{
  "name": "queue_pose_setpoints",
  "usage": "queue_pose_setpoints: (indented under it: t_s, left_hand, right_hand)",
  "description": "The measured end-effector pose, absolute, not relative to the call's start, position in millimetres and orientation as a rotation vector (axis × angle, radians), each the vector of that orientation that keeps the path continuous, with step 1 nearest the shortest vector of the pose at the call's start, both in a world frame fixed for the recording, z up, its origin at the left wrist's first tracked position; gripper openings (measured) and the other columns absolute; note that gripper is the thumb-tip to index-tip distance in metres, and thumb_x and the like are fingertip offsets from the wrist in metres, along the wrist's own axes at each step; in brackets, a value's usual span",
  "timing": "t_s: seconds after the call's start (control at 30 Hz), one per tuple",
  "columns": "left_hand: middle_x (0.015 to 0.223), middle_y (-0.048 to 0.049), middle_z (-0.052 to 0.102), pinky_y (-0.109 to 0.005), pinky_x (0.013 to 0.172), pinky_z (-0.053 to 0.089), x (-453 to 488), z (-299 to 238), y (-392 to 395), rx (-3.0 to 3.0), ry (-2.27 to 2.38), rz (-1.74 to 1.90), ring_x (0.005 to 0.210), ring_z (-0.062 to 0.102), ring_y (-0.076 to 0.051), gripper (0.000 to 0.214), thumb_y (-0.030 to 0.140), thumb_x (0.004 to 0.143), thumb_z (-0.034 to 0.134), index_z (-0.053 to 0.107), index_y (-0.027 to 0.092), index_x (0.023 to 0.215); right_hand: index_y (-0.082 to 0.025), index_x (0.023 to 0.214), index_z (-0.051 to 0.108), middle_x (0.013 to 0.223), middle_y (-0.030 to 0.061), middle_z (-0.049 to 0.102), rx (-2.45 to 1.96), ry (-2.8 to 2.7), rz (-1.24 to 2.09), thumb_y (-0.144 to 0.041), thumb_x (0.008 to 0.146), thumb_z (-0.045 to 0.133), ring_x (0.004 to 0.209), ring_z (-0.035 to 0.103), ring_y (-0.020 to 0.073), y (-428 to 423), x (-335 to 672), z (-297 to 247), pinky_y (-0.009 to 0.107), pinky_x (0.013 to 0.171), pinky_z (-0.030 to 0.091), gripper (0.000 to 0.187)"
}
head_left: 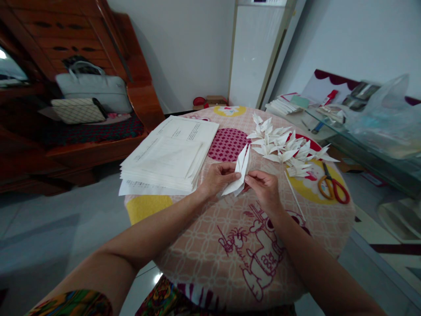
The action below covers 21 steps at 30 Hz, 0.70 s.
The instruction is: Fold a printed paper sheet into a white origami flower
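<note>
Between my two hands is a partly folded white paper crane point(242, 163), its narrow points standing upward and a wider flap hanging down to the left. My left hand point(219, 177) pinches its left side between thumb and fingers. From the right, my right hand point(264, 188) grips the lower edge with thumb and forefinger. Beyond my right hand, several finished paper cranes point(283, 142) lie in a heap. A stack of white paper sheets point(164, 153), some printed, sits left of my left hand.
The round table wears a patterned pink cloth point(194, 245). Scissors point(332, 186) with red and orange handles lie at its right edge, near a thin white stick point(295, 195). A glass-topped table point(371, 162) with a plastic bag point(388, 118) stands right. At left is a wooden bench point(141, 103) holding bags.
</note>
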<state>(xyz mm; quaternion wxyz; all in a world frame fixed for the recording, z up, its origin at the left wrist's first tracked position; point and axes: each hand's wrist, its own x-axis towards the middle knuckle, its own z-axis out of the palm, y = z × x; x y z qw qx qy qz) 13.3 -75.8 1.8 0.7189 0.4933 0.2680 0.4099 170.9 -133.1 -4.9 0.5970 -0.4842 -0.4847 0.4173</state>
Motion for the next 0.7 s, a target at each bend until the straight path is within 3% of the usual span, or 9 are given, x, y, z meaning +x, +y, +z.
queue_pose_setpoints:
  t_s: [0.17,0.7]
  left_hand:
    - [0.081,-0.0043,0.073,-0.023,0.063,0.049,12.8,-1.3,-74.0,1.163,0.669,0.974,0.068,0.065,-0.013,0.04,0.028,0.06,0.089,0.074,0.011,0.093]
    - [0.072,0.0018,0.066,-0.021,0.061,0.046,14.0,-0.4,-75.2,1.175,0.629,1.064,0.063,0.06,-0.009,0.039,0.025,0.056,0.091,0.062,0.014,0.079]
  right_hand:
    - [-0.018,0.07,0.072,0.059,-0.0011,0.068,-1.131,-1.116,0.977,-0.033,0.069,0.079,0.049,0.061,0.0138,-134.0,170.7,-2.5,0.025,0.049,0.052,0.017]
    - [-0.019,0.07,0.071,0.06,-0.0018,0.066,-1.142,-1.13,0.923,-0.033,0.07,0.076,0.053,0.058,0.0132,-133.8,169.9,-4.0,0.025,0.051,0.048,0.014]
